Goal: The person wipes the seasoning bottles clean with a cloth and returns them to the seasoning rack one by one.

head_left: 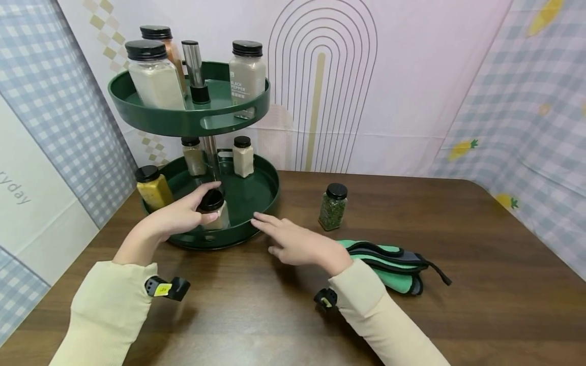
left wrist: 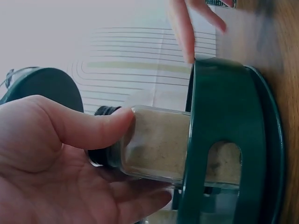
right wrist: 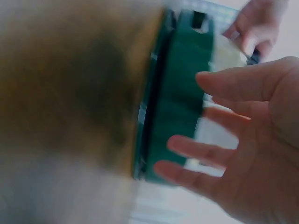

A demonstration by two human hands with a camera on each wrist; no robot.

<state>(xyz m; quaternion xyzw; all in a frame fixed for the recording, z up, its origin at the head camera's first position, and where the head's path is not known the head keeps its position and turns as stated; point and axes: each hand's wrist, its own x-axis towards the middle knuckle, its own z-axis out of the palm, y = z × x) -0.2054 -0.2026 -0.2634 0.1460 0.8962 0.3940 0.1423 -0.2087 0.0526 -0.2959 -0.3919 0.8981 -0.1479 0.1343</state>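
My left hand (head_left: 180,213) grips a glass spice jar (head_left: 222,217) with a black lid and pale tan powder, thumb on one side and fingers on the other. That jar (left wrist: 159,144) stands inside the front rim of the lower tray (head_left: 270,190) of a green two-tier rack; its base shows through the rim's slot in the left wrist view. Fingers extended and spread, my right hand (head_left: 302,244) is at the lower tray's front right rim. Its fingertips look at or very near the rim; contact is unclear. It holds nothing.
On the lower tray are a yellow-powder jar (head_left: 155,190) and two pale jars, one at the back right (head_left: 243,157). The upper tier (head_left: 183,122) carries several larger jars. A green-herb jar (head_left: 333,207) and a green-black zip pouch (head_left: 389,264) lie right, the pouch partly behind my right wrist.
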